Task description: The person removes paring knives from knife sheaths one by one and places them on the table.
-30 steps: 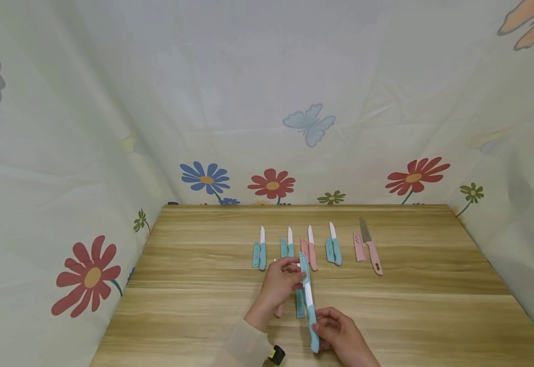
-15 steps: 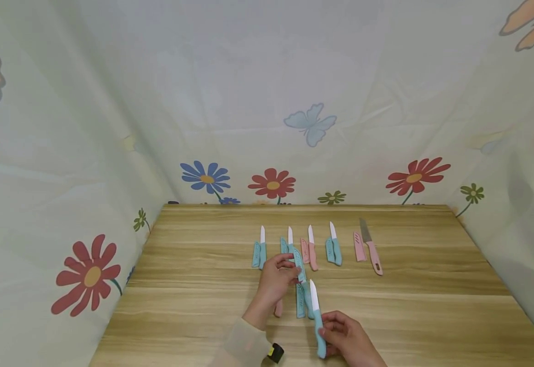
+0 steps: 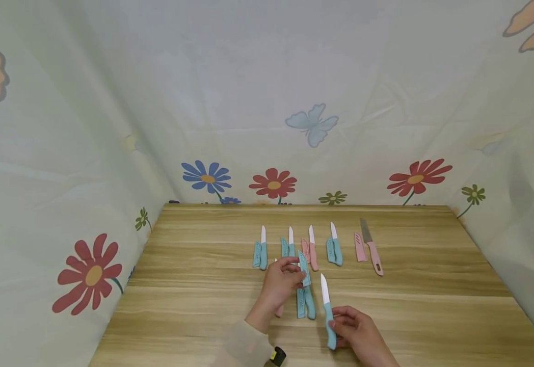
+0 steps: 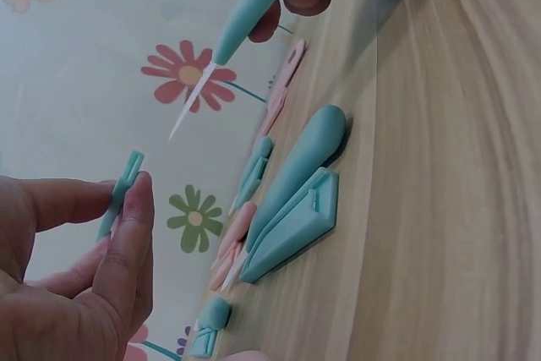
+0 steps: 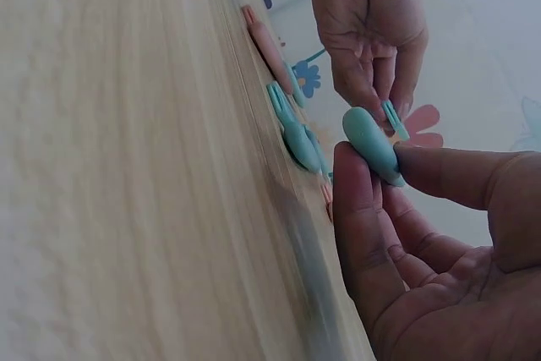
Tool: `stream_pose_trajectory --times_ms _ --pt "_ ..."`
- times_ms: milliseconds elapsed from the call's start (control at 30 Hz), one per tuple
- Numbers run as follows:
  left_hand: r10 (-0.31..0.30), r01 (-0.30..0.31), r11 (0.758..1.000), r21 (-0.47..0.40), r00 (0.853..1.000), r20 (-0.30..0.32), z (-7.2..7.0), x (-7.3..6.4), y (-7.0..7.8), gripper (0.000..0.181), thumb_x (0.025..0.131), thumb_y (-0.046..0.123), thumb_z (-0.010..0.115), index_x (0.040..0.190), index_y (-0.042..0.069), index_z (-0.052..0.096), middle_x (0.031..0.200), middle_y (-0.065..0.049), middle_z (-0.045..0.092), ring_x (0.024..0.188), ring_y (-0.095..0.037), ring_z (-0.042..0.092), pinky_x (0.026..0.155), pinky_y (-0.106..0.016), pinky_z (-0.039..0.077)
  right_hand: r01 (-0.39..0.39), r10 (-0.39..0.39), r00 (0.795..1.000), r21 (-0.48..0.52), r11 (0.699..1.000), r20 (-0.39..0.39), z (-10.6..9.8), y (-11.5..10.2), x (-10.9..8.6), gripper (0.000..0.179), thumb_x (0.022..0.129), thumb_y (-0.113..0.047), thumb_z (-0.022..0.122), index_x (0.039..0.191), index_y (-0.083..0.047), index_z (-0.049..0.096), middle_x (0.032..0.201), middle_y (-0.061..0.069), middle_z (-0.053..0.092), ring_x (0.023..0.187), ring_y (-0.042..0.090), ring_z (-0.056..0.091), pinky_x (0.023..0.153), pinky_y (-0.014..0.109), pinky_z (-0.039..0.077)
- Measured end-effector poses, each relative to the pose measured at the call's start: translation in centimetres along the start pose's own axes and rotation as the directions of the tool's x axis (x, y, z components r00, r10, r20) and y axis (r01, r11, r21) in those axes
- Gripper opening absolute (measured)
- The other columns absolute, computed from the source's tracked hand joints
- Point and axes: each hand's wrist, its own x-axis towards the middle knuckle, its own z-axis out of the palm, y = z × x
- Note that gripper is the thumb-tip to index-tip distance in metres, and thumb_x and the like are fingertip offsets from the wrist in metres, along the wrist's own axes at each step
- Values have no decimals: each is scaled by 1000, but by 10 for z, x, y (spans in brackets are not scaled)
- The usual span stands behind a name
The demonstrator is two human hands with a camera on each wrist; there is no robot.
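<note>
left hand (image 3: 279,283) pinches sheath (image 3: 304,268) | hides pink knife (image 3: 278,309) blade

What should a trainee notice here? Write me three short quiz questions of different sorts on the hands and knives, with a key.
1. True or false: the right hand grips a pink knife.
2. What does the left hand pinch? A) a teal sheath B) a pink sheath C) nothing
3. Fill in: in the far row, the grey-bladed knife lies at the ___ end.

Key: 1 false, it grips a teal knife with a bare white blade. 2 A. 3 right.
</note>
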Motion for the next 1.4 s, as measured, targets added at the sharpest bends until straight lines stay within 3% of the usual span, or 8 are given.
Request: stream_pose_trajectory --times_ms 333,600,867,1100,1300,1400 --pt "-12 12 1000 19 1000 9 2 -3 -1 40 88 -3 75 127 -3 65 95 -9 65 79 -14 66 73 -32 66 -1 -2 996 -34 999 -87 -10 -3 4 40 100 -4 63 134 16 53 97 7 70 81 17 68 71 35 65" --pt "-15 14 999 48 999 37 4 -3 -7 38 88 -1 76 124 -1 66 92 -7 66 73 -12 68 72 -33 66 -50 23 965 -98 994 -261 -14 -8 18 32 96 1 67 126 11 63 92 9 72 76 19 67 64 34 64" --pt "-17 14 995 101 999 32 9 -7 -7 38 86 -2 78 123 0 68 91 -6 68 70 -11 69 67 -34 66 -47 -20 955 -217 975 -297 -19 -13 28 32 96 -4 69 125 10 67 94 10 74 76 18 66 60 29 61" --pt "-26 22 994 105 999 45 11 -10 -6 39 87 -2 77 125 1 67 92 -6 67 73 -11 69 67 -33 66 -31 -89 949 -373 927 -301 -23 -18 36 32 95 -8 71 124 7 70 89 8 74 67 15 64 55 25 56" --pt "-26 19 992 127 998 53 13 -9 -9 40 87 -3 77 125 1 67 92 -6 67 66 -11 67 66 -34 66 -44 -138 944 -527 849 -301 -26 -21 42 30 95 -16 72 121 0 75 95 5 76 84 15 63 68 27 50" --pt "-20 12 989 147 998 53 14 -9 -10 40 86 -3 78 125 1 68 92 -6 67 63 -11 66 65 -34 66 -37 -155 943 -556 831 -294 -26 -22 44 28 95 -16 72 118 -1 76 95 5 76 88 17 63 72 30 49"
